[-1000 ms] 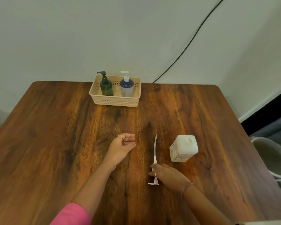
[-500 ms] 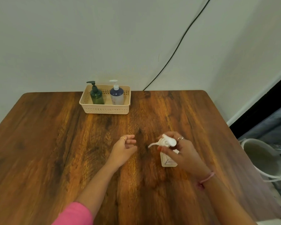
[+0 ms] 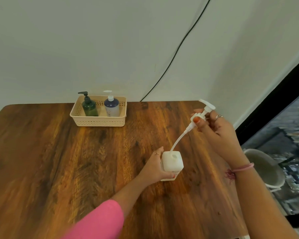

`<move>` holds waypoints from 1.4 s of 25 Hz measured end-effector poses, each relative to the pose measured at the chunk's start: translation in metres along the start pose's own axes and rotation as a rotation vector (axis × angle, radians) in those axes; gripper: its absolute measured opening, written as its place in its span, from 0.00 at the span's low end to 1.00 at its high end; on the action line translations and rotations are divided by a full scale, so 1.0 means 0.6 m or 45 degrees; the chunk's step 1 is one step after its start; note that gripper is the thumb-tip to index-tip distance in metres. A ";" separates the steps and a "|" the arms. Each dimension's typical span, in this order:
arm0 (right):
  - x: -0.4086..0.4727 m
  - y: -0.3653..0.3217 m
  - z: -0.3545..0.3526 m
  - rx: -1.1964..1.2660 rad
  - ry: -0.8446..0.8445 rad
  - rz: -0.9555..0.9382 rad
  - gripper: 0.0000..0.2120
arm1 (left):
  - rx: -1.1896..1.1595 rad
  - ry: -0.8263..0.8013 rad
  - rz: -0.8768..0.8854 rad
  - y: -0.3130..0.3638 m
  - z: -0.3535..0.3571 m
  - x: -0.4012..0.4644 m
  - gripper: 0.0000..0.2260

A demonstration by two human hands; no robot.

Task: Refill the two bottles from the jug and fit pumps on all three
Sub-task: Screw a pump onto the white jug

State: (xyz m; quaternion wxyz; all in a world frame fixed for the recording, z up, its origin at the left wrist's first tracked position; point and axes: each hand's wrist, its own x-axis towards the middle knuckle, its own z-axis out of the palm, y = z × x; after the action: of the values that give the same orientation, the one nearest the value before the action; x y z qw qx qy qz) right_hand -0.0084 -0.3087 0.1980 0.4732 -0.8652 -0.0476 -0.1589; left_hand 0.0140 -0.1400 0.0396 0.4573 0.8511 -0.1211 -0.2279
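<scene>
Head-camera view: left hand (image 3: 156, 167) wraps the square white plastic jug (image 3: 172, 163) on the brown wooden table (image 3: 59, 161); right hand (image 3: 214, 130) pinches a white pump (image 3: 203, 112), tube tip at the jug's edge; beyond, a beige basket (image 3: 98, 120) holds two pump bottles.

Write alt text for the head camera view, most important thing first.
A person's right hand holds a white pump above a wooden table, its tube tip at the open white jug steadied by the left hand. Behind, a beige basket holds a green bottle and a blue bottle.
</scene>
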 end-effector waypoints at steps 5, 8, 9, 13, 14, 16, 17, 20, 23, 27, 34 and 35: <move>-0.002 0.009 -0.009 -0.038 0.043 -0.014 0.09 | -0.022 0.099 0.028 0.001 0.021 0.018 0.42; 0.000 0.008 -0.012 -0.032 0.071 -0.015 0.12 | -0.104 0.178 0.049 -0.005 0.014 0.015 0.36; 0.003 0.006 -0.013 -0.032 0.076 -0.018 0.12 | -0.137 0.202 0.050 -0.008 0.007 0.013 0.36; 0.017 -0.009 -0.010 0.006 0.064 -0.060 0.15 | -0.212 0.250 0.066 -0.009 -0.032 -0.002 0.35; 0.022 -0.014 -0.006 0.021 0.061 -0.077 0.15 | -0.218 0.258 0.072 -0.008 -0.045 -0.007 0.35; 0.031 -0.027 0.005 0.033 0.048 -0.107 0.14 | -0.242 0.275 0.089 -0.003 -0.071 -0.020 0.35; 0.035 -0.035 0.012 0.038 0.036 -0.127 0.14 | -0.253 0.284 0.095 -0.001 -0.085 -0.028 0.34; 0.047 -0.059 0.032 0.049 -0.015 -0.158 0.16 | -0.277 0.324 0.096 0.009 -0.124 -0.049 0.34; 0.057 -0.083 0.058 0.064 -0.104 -0.187 0.13 | -0.319 0.379 0.071 0.022 -0.162 -0.068 0.34; 0.070 -0.112 0.099 0.047 -0.197 -0.262 0.13 | -0.326 0.433 0.098 0.037 -0.212 -0.091 0.34; 0.092 -0.148 0.150 0.000 -0.317 -0.334 0.15 | -0.291 0.531 0.171 0.056 -0.285 -0.130 0.34; 0.094 -0.152 0.155 0.011 -0.333 -0.326 0.15 | -0.282 0.539 0.176 0.058 -0.293 -0.133 0.34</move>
State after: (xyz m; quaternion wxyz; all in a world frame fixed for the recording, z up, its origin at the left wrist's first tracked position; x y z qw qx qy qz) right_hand 0.0453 -0.1850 0.2424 0.4424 -0.8634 -0.2193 -0.1038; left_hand 0.0327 0.0009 0.1745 0.5774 0.8143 -0.0550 -0.0246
